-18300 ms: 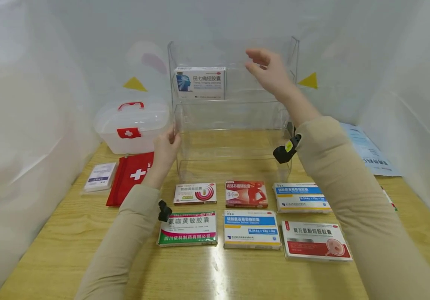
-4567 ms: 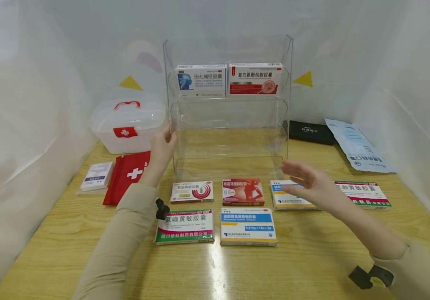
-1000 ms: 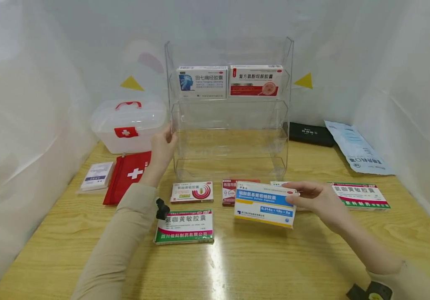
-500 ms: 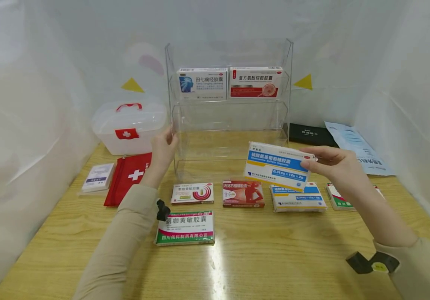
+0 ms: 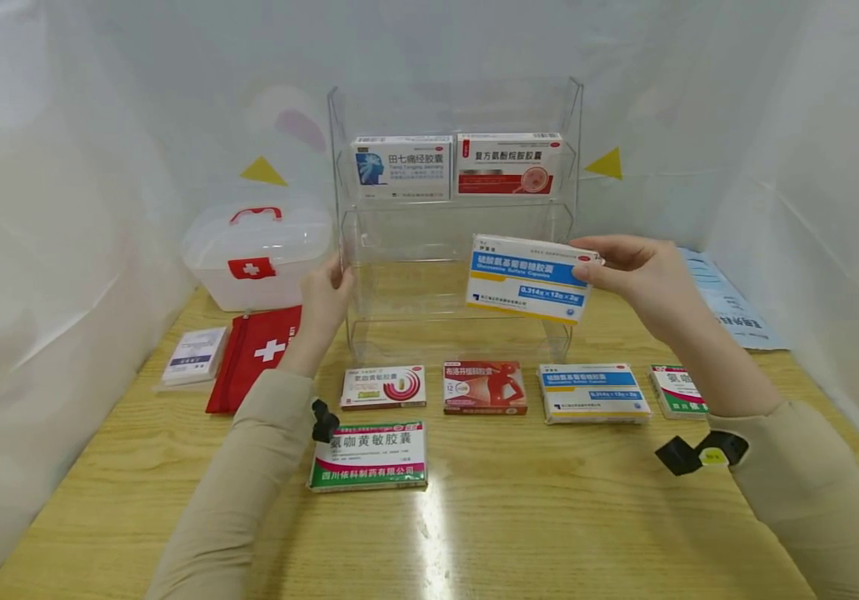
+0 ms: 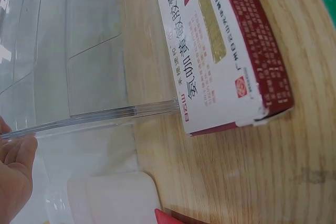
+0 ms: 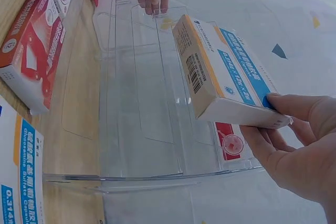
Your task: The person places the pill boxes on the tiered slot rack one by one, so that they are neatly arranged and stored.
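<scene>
My right hand [image 5: 642, 279] pinches the right end of a blue-and-white medicine box [image 5: 530, 282], thumb on its front. The box hangs slightly tilted before the middle tiers of a clear display rack [image 5: 459, 229]; in the right wrist view the same medicine box [image 7: 228, 66] is apart from the rack. My left hand [image 5: 327, 304] grips the rack's left side panel, and the left wrist view shows its fingers [image 6: 21, 153] at the panel edge. Upright on the upper tier stand a white box with a blue picture [image 5: 402, 169] and a red-and-white box [image 5: 509, 167].
On the table lie a pink-and-white box [image 5: 384, 387], a red box [image 5: 485, 387], another blue-and-white box [image 5: 596, 393] and green-and-white boxes [image 5: 369, 454]. A first-aid case [image 5: 260, 250], red pouch [image 5: 255, 358] and small white pack [image 5: 195, 354] are left; a mask packet [image 5: 732, 300] is right.
The right hand has lifted the blue-and-white medicine box from low over the table, up and forward to the rack's middle tiers. The left hand stays on the rack.
</scene>
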`<state>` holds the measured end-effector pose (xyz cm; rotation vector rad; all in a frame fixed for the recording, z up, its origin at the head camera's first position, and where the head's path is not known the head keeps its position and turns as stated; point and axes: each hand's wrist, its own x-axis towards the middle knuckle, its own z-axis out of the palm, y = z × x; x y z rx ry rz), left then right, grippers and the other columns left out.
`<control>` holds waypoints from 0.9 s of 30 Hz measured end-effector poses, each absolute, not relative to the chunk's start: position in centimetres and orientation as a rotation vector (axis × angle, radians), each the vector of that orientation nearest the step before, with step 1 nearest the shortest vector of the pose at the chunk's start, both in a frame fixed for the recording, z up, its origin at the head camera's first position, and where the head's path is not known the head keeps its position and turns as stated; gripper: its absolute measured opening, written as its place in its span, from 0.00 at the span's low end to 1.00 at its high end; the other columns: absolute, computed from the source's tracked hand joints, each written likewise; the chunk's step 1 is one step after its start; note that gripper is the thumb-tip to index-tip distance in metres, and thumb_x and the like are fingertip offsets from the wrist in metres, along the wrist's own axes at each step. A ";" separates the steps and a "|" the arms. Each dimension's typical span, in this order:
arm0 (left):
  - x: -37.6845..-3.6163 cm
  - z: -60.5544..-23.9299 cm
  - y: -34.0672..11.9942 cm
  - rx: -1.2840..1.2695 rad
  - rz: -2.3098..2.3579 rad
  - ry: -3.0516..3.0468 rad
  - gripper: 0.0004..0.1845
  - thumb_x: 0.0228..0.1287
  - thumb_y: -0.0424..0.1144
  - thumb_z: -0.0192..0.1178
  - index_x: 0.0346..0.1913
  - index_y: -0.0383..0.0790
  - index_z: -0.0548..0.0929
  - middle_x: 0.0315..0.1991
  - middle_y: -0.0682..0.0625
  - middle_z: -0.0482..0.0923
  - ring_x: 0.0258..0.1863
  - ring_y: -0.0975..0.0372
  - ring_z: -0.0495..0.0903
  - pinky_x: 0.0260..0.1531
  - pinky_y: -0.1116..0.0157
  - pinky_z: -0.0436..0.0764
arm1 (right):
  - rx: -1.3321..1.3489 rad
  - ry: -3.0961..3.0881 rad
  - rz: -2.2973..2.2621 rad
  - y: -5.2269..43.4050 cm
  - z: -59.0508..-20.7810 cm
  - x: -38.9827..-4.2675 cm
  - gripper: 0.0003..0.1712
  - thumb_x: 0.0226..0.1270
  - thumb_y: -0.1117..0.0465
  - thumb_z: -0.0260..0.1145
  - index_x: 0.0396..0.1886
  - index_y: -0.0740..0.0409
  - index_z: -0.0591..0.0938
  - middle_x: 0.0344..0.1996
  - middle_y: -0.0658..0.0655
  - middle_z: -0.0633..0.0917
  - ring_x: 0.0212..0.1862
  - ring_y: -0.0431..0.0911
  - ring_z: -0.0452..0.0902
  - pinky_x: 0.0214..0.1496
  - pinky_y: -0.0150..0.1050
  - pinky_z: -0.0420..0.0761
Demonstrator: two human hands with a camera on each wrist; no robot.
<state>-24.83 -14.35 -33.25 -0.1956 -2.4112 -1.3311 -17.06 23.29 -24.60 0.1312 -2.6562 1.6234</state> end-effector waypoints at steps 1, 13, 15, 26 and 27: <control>-24.8 -33.2 -14.4 -0.194 -1.328 -2.409 0.21 0.68 0.32 0.50 0.63 0.36 0.72 0.58 0.38 0.76 0.47 0.50 0.80 0.51 0.55 0.81 | 0.138 -2.645 1.622 23.1 -24.4 -17.5 0.29 0.57 0.44 0.67 0.57 0.48 0.79 0.34 0.35 0.86 0.44 0.37 0.77 0.48 0.31 0.75; -24.7 -33.1 -14.4 -0.178 -1.337 -2.407 0.21 0.67 0.31 0.51 0.63 0.36 0.72 0.57 0.37 0.76 0.46 0.51 0.80 0.50 0.55 0.81 | 0.173 -2.556 1.639 20.4 -22.8 -21.7 0.25 0.58 0.49 0.68 0.56 0.47 0.80 0.31 0.38 0.85 0.46 0.39 0.73 0.65 0.48 0.68; -24.7 -33.0 -14.4 -0.179 -1.326 -2.407 0.21 0.67 0.31 0.51 0.62 0.36 0.73 0.56 0.37 0.77 0.47 0.50 0.80 0.50 0.55 0.81 | 0.196 -2.533 1.641 19.8 -22.7 -22.3 0.23 0.58 0.51 0.68 0.55 0.48 0.81 0.31 0.38 0.85 0.42 0.38 0.76 0.58 0.40 0.73; -24.6 -32.9 -14.2 -0.186 -1.338 -2.416 0.21 0.67 0.31 0.51 0.63 0.37 0.72 0.58 0.38 0.75 0.53 0.50 0.79 0.52 0.55 0.80 | 0.320 -2.466 1.588 17.0 -22.3 -25.2 0.20 0.61 0.55 0.66 0.54 0.50 0.82 0.47 0.48 0.84 0.41 0.36 0.78 0.44 0.28 0.76; -24.6 -32.9 -14.2 -0.184 -1.338 -2.415 0.21 0.67 0.31 0.51 0.63 0.37 0.72 0.58 0.38 0.75 0.53 0.50 0.79 0.52 0.56 0.80 | 0.323 -2.464 1.580 16.8 -22.3 -25.4 0.20 0.61 0.55 0.66 0.54 0.51 0.82 0.49 0.49 0.83 0.42 0.36 0.77 0.45 0.28 0.76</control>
